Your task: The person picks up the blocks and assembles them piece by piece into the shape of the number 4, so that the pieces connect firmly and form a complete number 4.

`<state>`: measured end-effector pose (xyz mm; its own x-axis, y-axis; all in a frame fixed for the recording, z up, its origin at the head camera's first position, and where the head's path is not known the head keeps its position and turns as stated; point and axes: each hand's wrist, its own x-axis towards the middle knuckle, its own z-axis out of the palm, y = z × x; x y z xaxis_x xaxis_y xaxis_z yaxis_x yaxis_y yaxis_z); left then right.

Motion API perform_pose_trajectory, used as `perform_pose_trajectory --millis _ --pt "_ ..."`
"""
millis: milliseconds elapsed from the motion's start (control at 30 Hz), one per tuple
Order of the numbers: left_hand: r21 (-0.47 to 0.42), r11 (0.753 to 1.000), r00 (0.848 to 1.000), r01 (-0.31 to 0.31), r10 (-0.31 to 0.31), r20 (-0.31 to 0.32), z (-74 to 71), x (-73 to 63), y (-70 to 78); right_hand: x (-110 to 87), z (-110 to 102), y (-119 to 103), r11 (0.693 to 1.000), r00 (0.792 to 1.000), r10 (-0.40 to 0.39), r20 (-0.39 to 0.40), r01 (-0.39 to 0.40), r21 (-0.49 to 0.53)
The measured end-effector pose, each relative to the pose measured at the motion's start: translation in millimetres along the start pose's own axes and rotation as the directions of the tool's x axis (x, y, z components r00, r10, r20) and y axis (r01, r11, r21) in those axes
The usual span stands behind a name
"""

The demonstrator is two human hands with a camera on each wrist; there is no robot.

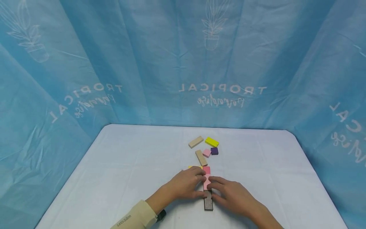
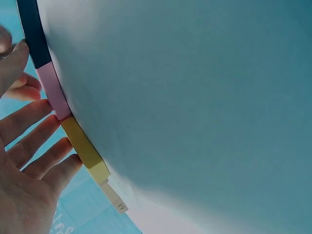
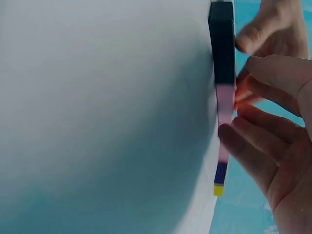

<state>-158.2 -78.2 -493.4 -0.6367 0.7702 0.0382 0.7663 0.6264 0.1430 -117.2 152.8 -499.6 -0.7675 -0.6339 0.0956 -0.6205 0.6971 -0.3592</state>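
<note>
A dark block (image 1: pixel 208 204), a light pink block (image 1: pixel 206 184) and a deeper pink block (image 1: pixel 206 170) lie end to end in a line on the table. From the left, my left hand (image 1: pixel 183 184) touches this line with outstretched fingers, its thumb at the dark block. My right hand (image 1: pixel 235 196) lies along the other side, fingers slightly bent and their tips at the pink and dark blocks. Partly hidden behind the left hand is a yellow block (image 1: pixel 193 166); in the left wrist view, this yellow block (image 2: pixel 87 151) has fingertips against its side.
Beyond the hands lie a plain wooden block (image 1: pixel 201 157), a small pink block (image 1: pixel 206 153), a purple block (image 1: pixel 214 151), another wooden block (image 1: pixel 195 142) and a bright yellow block (image 1: pixel 212 142). A blue curtain (image 1: pixel 148 63) surrounds the white table (image 1: pixel 114 165).
</note>
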Motion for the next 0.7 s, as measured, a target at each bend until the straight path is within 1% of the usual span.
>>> perform_pose_trajectory --millis 133,333,400,567,633,700 --pt "-0.006 1.0 1.0 -0.004 0.004 -0.011 0.7 -0.3 -0.6 4.8 -9.2 6.9 1.0 0.999 0.022 -0.047 -0.022 -0.009" --pt "-0.018 1.0 1.0 0.006 -0.006 0.009 0.3 0.7 -0.3 12.2 -15.5 18.2 0.996 0.993 0.085 -0.08 -0.084 0.015" --pt "-0.023 1.0 1.0 0.01 -0.01 0.015 0.2 0.8 -0.1 15.4 -16.6 22.6 0.993 0.988 0.119 -0.102 -0.117 0.019" --pt "-0.033 0.999 1.0 0.013 -0.012 0.023 -1.0 1.2 0.3 25.4 -21.0 35.0 0.977 0.966 0.205 -0.159 -0.193 0.085" --pt "-0.033 0.999 1.0 0.013 -0.012 0.026 -0.7 1.2 0.1 29.8 -22.6 40.5 0.971 0.959 0.225 -0.173 -0.207 0.116" --pt "-0.036 0.999 0.999 0.015 -0.014 0.029 0.2 1.2 0.0 33.7 -22.8 46.3 0.967 0.953 0.243 -0.182 -0.224 0.12"
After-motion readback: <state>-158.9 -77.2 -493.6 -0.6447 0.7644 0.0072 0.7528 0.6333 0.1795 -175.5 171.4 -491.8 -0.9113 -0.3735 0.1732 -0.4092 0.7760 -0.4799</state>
